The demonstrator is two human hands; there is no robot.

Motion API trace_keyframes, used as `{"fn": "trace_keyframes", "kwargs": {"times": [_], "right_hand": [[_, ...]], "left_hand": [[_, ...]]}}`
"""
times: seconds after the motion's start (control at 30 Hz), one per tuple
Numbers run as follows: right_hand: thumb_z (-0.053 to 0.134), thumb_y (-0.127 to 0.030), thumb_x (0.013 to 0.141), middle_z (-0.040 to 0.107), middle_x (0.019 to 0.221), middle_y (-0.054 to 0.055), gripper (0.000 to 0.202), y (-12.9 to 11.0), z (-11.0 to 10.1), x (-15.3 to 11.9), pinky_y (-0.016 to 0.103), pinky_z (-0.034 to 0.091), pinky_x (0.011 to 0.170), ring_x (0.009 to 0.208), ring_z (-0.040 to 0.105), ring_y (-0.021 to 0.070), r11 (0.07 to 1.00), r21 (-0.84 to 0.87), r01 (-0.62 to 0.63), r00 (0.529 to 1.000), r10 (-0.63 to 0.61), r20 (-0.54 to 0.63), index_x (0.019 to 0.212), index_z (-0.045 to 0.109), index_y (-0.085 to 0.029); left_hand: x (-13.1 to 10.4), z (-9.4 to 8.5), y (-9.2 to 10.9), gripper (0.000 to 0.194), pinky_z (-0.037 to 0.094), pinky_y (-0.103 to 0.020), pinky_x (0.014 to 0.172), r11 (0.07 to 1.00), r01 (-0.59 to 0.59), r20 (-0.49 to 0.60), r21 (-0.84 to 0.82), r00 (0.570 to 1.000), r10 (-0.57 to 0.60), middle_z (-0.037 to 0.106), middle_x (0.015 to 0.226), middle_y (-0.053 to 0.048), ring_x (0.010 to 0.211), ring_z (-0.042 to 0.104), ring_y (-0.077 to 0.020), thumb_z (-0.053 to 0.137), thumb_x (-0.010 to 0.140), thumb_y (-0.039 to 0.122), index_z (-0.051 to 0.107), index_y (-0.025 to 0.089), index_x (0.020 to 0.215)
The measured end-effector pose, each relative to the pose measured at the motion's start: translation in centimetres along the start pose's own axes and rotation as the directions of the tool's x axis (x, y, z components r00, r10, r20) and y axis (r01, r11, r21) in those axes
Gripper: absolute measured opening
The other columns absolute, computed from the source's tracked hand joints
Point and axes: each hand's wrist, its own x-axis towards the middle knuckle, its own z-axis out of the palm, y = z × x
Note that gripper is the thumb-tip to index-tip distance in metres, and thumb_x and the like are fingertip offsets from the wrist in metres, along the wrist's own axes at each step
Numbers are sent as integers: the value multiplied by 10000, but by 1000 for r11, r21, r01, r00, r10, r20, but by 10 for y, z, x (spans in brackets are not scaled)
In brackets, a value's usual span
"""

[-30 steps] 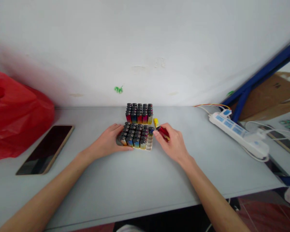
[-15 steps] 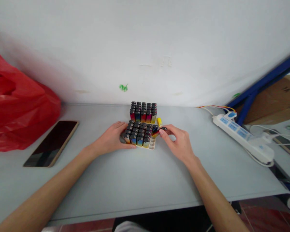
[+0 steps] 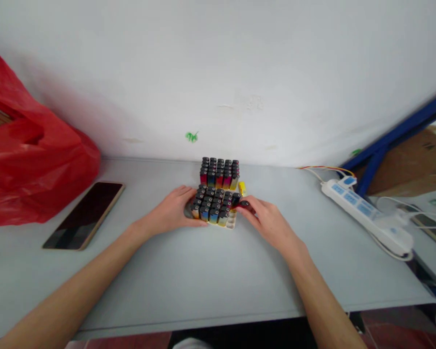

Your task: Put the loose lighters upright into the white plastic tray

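Observation:
Rows of lighters with black tops [image 3: 213,201] stand upright in a white tray [image 3: 231,223], whose holes show at its near right corner. My left hand [image 3: 176,208] is curved around the left side of this tray, thumb along the near edge and fingers behind; a dark patch between palm and lighters is not clear. Between the thumb and fingers of my right hand [image 3: 263,215] is a tilted black-topped lighter [image 3: 244,204], at the right side of the tray. Its lower end is over the right column of holes. Just behind stands a second block of upright lighters [image 3: 220,173].
A small yellow object [image 3: 242,188] lies right of the rear lighters. On the left are a phone [image 3: 85,215] and a red plastic bag [image 3: 39,160]. A white power strip [image 3: 365,215] with cables is at right, near a blue metal frame [image 3: 372,162] and a cardboard box [image 3: 414,167].
My right hand has brought the lighter closer to the tray's right column and lower. My left hand stays at the tray's left side. The whole view has shifted slightly.

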Motion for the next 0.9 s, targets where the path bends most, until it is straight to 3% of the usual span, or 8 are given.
{"fn": "trace_keyframes", "kwargs": {"times": [0.13, 0.23, 0.33, 0.47, 0.57, 0.67, 0.77, 0.9], "right_hand": [[629, -468, 1086, 770, 848, 53, 272, -5, 0, 4, 314, 442, 644, 701, 697, 228, 982, -155, -110, 993, 103, -51, 1005, 700, -218], [582, -539, 1094, 722, 758, 15, 361, -4, -2, 6, 304, 444, 643, 659, 656, 196, 991, 5, -131, 986, 130, -102, 977, 714, -224], [431, -455, 1156, 733, 859, 44, 391, 6, -2, 7, 314, 510, 746, 760, 676, 198, 983, 137, -119, 966, 146, -215, 1091, 729, -210], [529, -350, 1106, 708, 1178, 145, 311, 24, 11, 8, 427, 536, 994, 1077, 674, 286, 995, -43, -86, 974, 75, -215, 1295, 720, -194], [565, -253, 1057, 692, 1228, 160, 254, 31, 23, 6, 472, 526, 1028, 1145, 650, 320, 983, -148, -110, 986, 89, -144, 1245, 729, -206], [541, -148, 997, 708, 1158, 151, 233, 37, 26, 3, 472, 534, 971, 1067, 660, 318, 968, -160, -196, 972, 169, -166, 1145, 712, -203], [550, -147, 946, 723, 1095, 132, 225, 43, 23, 0, 471, 534, 942, 1011, 670, 308, 970, -40, -239, 949, 225, -223, 1124, 676, -204], [638, -258, 892, 745, 1066, 82, 198, 49, 17, 1, 414, 549, 861, 919, 696, 250, 905, 353, -238, 889, 350, -296, 1088, 651, -230]], "left_hand": [[-1, 0, 0, 604, 557, -451, 948, 1000, 0, -14, 5, 1000, 0, 725, 1033, -96, 1031, 688, -331, 882, 724, 704, 648, 210, 980], [-1, 0, 0, 599, 558, -453, 947, 1000, 5, -19, -2, 1000, -5, 729, 1030, -96, 1032, 692, -338, 878, 722, 703, 661, 211, 987], [-1, 0, -1, 627, 563, -478, 966, 1000, 12, -11, -9, 1000, -13, 735, 1066, -106, 1057, 694, -353, 873, 713, 725, 665, 210, 1004], [-2, 1, -2, 654, 562, -491, 991, 1000, 14, -7, 9, 1000, -14, 737, 1094, -118, 1097, 690, -368, 865, 718, 740, 672, 199, 1032], [-1, 1, -1, 654, 563, -498, 984, 1000, 15, -9, 21, 1000, -14, 739, 1084, -122, 1068, 692, -364, 861, 724, 742, 675, 194, 1029], [-1, 0, 0, 644, 563, -492, 980, 1000, 11, -14, 16, 1000, -11, 740, 1087, -124, 1069, 692, -360, 874, 721, 730, 673, 199, 1025], [-2, -1, 0, 627, 566, -478, 973, 1000, 12, -14, 5, 1000, -12, 733, 1068, -112, 1059, 694, -347, 876, 725, 725, 666, 207, 1008], [-1, 0, -1, 619, 579, -479, 951, 1000, 20, -32, 6, 999, -20, 744, 1059, -107, 1038, 702, -343, 884, 705, 719, 678, 210, 992]]}}
